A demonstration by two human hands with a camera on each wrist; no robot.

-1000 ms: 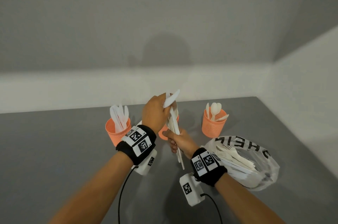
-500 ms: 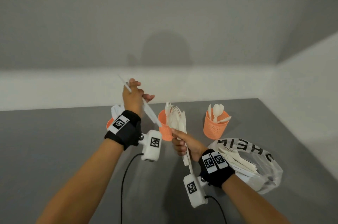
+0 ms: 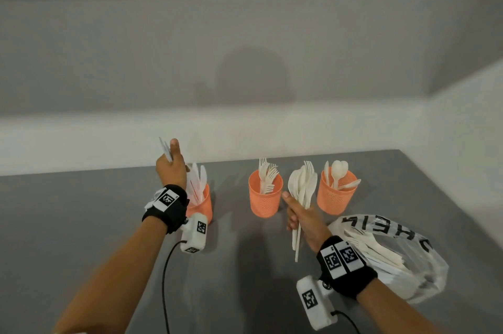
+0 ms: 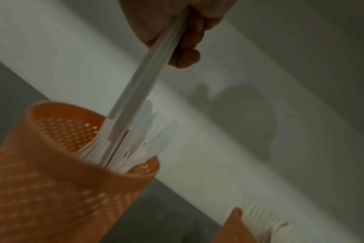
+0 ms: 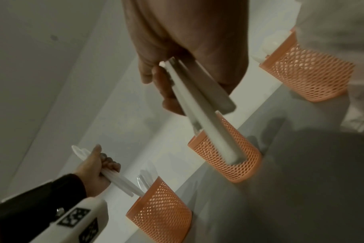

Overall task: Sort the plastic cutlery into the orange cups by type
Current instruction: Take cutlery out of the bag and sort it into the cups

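Note:
Three orange mesh cups stand in a row on the grey table. The left cup (image 3: 202,204) holds white knives, the middle cup (image 3: 265,198) forks, the right cup (image 3: 336,194) spoons. My left hand (image 3: 171,170) grips white plastic knives (image 4: 143,92) just above the left cup, handles pointing down at its mouth (image 4: 73,131). My right hand (image 3: 300,218) holds a bunch of mixed cutlery (image 3: 302,189) upright, between the middle and right cups. In the right wrist view the bunch's handles (image 5: 204,108) stick out below my fingers.
A clear plastic bag (image 3: 392,254) with black lettering lies at the right, still holding more white cutlery. A white wall runs behind the cups. The table's right edge (image 3: 490,170) is close to the bag. Cables trail from both wrist cameras.
My left hand has carried the knives left from the bunch and lowered them toward the left cup. My right hand has shifted right with the remaining cutlery.

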